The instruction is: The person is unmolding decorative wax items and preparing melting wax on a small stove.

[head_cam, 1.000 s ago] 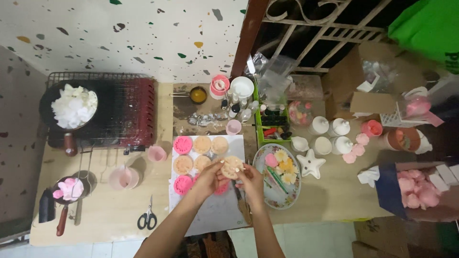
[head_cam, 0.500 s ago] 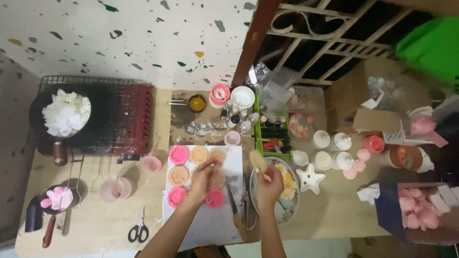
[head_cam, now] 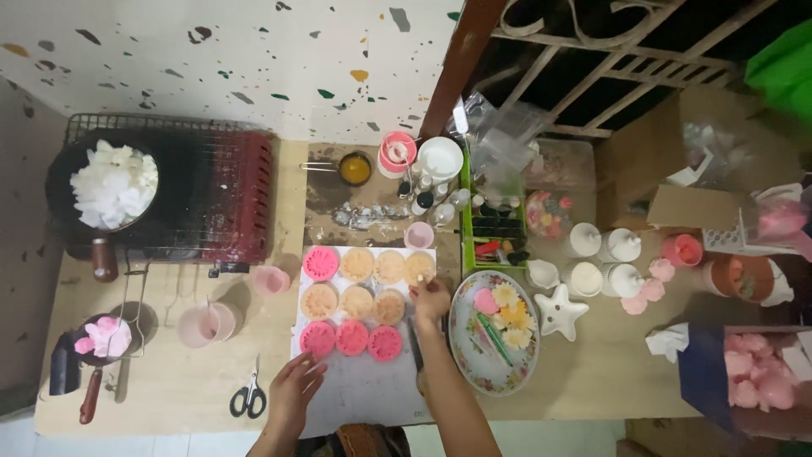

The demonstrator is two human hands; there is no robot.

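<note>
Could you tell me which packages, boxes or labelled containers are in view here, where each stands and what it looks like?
Cardboard box: far right of the table, brown, flap open.
Clear plastic bags: at the back by the wooden post, crumpled, see-through.
Green tray: right of the right hand, a long rectangle holding small bottles.
Dark blue box: front right corner, holding pink pieces.
No signs or screens show; any labels are too small to tell.

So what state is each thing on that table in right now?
Round moulds: in three rows on a white sheet, some tan, some pink.
Right hand: at the edge of the mould rows, beside the top-right tan mould.
Left hand: resting on the sheet's lower left edge, holding nothing.
Scissors: lying flat, closed.
Patterned plate: holding flower-shaped pieces.
Black pan: full of white chunks.
</note>
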